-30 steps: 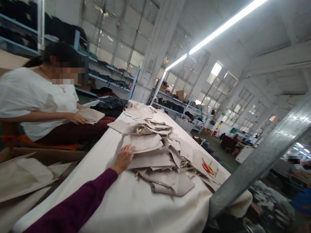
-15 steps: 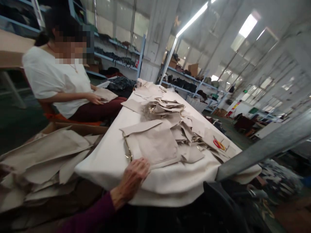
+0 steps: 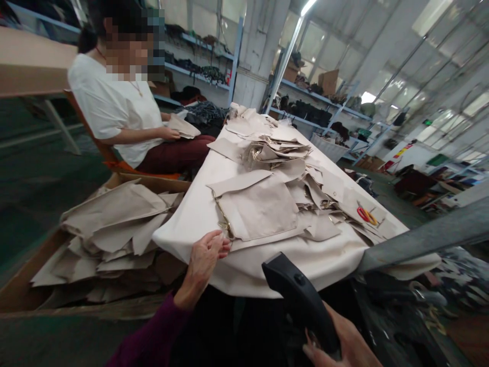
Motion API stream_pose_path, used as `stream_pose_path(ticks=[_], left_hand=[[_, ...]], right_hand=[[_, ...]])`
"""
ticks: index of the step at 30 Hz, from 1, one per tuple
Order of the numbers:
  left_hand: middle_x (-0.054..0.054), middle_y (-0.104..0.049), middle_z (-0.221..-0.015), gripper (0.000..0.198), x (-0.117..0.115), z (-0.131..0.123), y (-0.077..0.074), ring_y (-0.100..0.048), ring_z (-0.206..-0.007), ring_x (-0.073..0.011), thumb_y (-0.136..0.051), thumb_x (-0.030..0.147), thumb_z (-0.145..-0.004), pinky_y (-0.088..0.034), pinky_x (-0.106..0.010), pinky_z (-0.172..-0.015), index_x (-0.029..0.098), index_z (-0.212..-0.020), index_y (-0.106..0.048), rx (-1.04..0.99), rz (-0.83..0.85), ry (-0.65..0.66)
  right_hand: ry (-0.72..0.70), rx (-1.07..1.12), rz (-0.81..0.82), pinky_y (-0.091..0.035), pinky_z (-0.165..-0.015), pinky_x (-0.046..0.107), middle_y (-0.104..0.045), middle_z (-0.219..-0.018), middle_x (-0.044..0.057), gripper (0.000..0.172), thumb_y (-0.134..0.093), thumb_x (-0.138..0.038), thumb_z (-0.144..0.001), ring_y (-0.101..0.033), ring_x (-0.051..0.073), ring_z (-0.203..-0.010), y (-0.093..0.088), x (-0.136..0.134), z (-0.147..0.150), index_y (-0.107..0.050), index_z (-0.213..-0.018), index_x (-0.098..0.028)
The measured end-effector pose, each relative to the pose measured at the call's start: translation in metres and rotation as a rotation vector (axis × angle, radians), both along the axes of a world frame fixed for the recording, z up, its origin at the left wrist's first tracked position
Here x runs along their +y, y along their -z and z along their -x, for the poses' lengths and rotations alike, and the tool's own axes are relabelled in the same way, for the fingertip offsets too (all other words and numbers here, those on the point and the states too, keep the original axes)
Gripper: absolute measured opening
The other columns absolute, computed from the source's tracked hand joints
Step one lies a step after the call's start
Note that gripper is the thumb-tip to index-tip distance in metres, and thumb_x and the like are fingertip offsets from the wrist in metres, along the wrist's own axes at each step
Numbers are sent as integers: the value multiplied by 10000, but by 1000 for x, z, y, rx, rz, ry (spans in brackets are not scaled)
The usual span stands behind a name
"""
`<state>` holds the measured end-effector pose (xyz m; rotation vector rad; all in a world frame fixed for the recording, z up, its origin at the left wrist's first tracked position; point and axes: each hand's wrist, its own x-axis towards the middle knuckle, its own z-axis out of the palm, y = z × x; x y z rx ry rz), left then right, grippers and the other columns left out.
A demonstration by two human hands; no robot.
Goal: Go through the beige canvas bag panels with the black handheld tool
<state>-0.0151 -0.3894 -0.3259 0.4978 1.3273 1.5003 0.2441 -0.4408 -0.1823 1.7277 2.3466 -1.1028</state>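
A long table under a white cloth [image 3: 191,224] carries a heap of beige fabric pieces [image 3: 282,153]. The nearest beige piece [image 3: 260,211], with a metal zipper along its left edge, lies at the table's near end. My left hand [image 3: 206,255], in a purple sleeve, has its fingers curled and pinched at that piece's near left corner. At the bottom edge my right hand [image 3: 344,341] grips a black handled tool [image 3: 298,300], which points up toward the table's near edge.
A seated person in a white top [image 3: 114,107] holds a beige piece on their lap at the left. A cardboard box [image 3: 23,285] of beige pieces sits on the floor. Red and yellow scissors [image 3: 367,215] lie on the table's right side. A grey metal bar [image 3: 428,237] crosses at right.
My left hand drew back from the heap to the table's near edge, bringing the zippered beige piece with it. My right hand with the black tool has come into view.
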Motion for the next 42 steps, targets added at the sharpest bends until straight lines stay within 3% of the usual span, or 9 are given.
stream_pose_path(ticks=[5, 9, 15, 20, 23, 29, 37, 39, 42], left_hand=[[-84, -647, -765, 464, 15, 0, 4, -605, -528, -140, -533, 480, -736, -411, -210, -432, 80, -967, -578, 109, 28, 10], [-39, -643, -711, 431, 33, 10, 2, -574, -472, -146, -519, 493, -752, -376, -232, -417, 134, -983, -575, 297, 40, -19], [5, -562, -566, 182, 62, 18, 2, -534, -537, -153, -520, 347, -783, -350, -268, -566, 171, -738, -535, 912, 19, 134], [-38, -603, -683, 175, 65, 18, 9, -550, -636, -183, -483, 334, -821, -333, -286, -612, 164, -825, -520, 1167, 18, 224], [-39, -606, -711, 178, 64, 19, 6, -562, -671, -190, -472, 346, -833, -341, -286, -637, 173, -834, -511, 1187, 44, 261], [-52, -603, -733, 149, 62, 23, -6, -579, -712, -202, -462, 313, -847, -372, -286, -677, 169, -841, -495, 1190, 65, 324], [-177, -616, -978, 255, 67, 24, 39, -572, -890, -260, -393, 263, -896, -423, -358, -759, 91, -1037, -516, 1404, -242, 208], [-178, -620, -960, 302, 67, 24, 42, -571, -861, -265, -424, 264, -889, -429, -359, -736, 57, -1097, -493, 1384, -250, 165], [-127, -633, -873, 243, 68, 35, 28, -582, -791, -240, -473, 249, -867, -435, -327, -687, 84, -1035, -532, 1266, -206, 204]], right_hand=[[42, 33, 26, -398, -661, 251, -554, -788, 8, 219, -532, -254, -736, -498, 158, -729, -4, 23, 40, -537, -938, -169], [12, 43, 11, -388, -626, 250, -541, -788, 4, 159, -523, -220, -735, -495, 154, -716, 11, 46, 53, -518, -884, -165], [-44, -22, -80, -401, -721, 292, -534, -889, 43, 201, -534, -217, -733, -500, 200, -851, 38, 73, 57, -518, -922, -151], [83, -5, -125, -373, -531, 230, -508, -699, -11, 122, -508, -255, -775, -487, 128, -588, 37, 84, 54, -468, -852, -169], [125, -31, -104, -375, -527, 228, -508, -668, -16, 135, -503, -273, -781, -491, 129, -575, 23, 78, 50, -479, -861, -167], [26, -73, -70, -424, -676, 259, -563, -828, 22, 158, -527, -255, -750, -526, 174, -771, 9, 53, 60, -521, -880, -165], [133, 1, 16, -414, -454, 215, -492, -667, -33, 158, -524, -275, -774, -526, 107, -492, 25, 87, 93, -432, -843, -167], [165, -3, -9, -411, -432, 211, -472, -635, -43, 181, -523, -287, -776, -533, 114, -481, 18, 95, 103, -419, -860, -164], [173, -13, -44, -422, -442, 218, -482, -638, -33, 194, -521, -311, -780, -540, 121, -502, 2, 101, 117, -423, -849, -159]])
